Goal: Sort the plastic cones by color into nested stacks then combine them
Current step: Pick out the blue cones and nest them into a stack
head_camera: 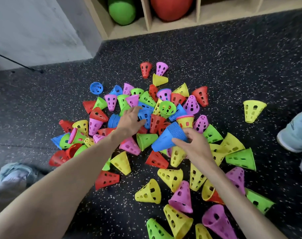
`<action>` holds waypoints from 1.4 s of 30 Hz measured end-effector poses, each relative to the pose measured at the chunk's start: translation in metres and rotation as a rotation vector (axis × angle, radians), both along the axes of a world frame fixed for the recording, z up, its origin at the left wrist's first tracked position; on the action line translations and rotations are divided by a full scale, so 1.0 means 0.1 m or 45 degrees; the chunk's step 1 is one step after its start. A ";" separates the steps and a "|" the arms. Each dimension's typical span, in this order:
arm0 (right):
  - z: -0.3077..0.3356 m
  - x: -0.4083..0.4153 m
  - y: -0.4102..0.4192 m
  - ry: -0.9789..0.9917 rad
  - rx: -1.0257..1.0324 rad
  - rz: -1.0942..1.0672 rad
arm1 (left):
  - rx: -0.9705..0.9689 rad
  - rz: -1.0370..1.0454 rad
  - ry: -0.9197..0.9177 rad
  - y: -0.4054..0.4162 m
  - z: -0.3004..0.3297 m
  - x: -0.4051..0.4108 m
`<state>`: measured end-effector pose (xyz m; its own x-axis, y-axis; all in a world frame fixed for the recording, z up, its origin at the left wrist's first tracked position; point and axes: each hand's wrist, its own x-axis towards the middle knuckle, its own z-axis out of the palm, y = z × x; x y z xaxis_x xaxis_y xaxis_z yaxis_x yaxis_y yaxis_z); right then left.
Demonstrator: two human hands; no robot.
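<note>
A loose heap of perforated plastic cones (157, 121) in red, yellow, green, pink and blue covers the speckled black floor. My right hand (193, 144) grips a nested stack of blue cones (167, 137), held on its side above the heap with the rims pointing up and right. My left hand (131, 121) reaches into the middle of the heap, its fingers spread over a blue cone (145, 116) and touching it. More blue cones lie in the pile, one (96, 87) apart at the far left.
A wooden shelf unit (146, 23) at the back holds a green ball (121, 10) and a red ball (170, 7). My shoes show at left (14, 175) and right (296, 133). A single yellow cone (252, 110) lies apart at the right. A grey wall stands at upper left.
</note>
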<state>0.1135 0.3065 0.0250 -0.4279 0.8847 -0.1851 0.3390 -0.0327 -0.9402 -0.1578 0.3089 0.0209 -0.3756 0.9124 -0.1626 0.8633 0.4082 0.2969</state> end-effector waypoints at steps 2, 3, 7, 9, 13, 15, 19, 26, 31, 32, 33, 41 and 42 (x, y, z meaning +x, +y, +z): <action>-0.02 0.02 0.04 0.019 -0.006 -0.024 | -0.046 0.022 -0.027 0.08 -0.05 -0.03; -0.03 0.03 0.05 0.035 -0.012 -0.036 | -0.069 0.022 -0.042 0.12 -0.08 -0.04; -0.06 0.04 0.08 0.063 -0.036 -0.062 | -0.005 0.000 -0.012 0.21 -0.16 -0.04; -0.06 0.03 0.09 0.082 -0.051 -0.082 | 0.122 0.041 0.047 0.23 -0.15 -0.01; -0.01 -0.04 0.14 0.069 0.002 -0.114 | 0.364 0.109 0.018 0.17 -0.09 0.05; 0.03 -0.08 0.16 0.063 0.027 -0.138 | 0.450 0.061 -0.026 0.06 -0.04 0.04; 0.22 -0.14 0.12 0.086 0.108 -0.165 | 0.488 -0.080 0.010 -0.32 0.23 0.03; 0.47 -0.26 -0.11 0.027 0.237 -0.107 | 0.567 -0.283 -0.055 -1.36 0.54 0.08; 0.54 -0.42 -0.48 -0.072 0.231 0.123 | 0.570 -0.186 -0.207 -1.80 0.43 0.27; 0.57 -0.44 -0.56 -0.098 0.244 0.168 | 0.584 -0.170 -0.242 -1.86 0.42 0.32; 0.59 -0.47 -0.64 -0.115 0.262 0.200 | 0.597 -0.167 -0.270 -1.92 0.41 0.37; 0.66 -0.53 -1.05 -0.056 0.133 0.364 | 0.714 -0.065 -0.497 -2.16 0.42 0.55; 0.67 -0.53 -1.08 -0.034 0.113 0.373 | 0.736 -0.062 -0.522 -2.16 0.45 0.57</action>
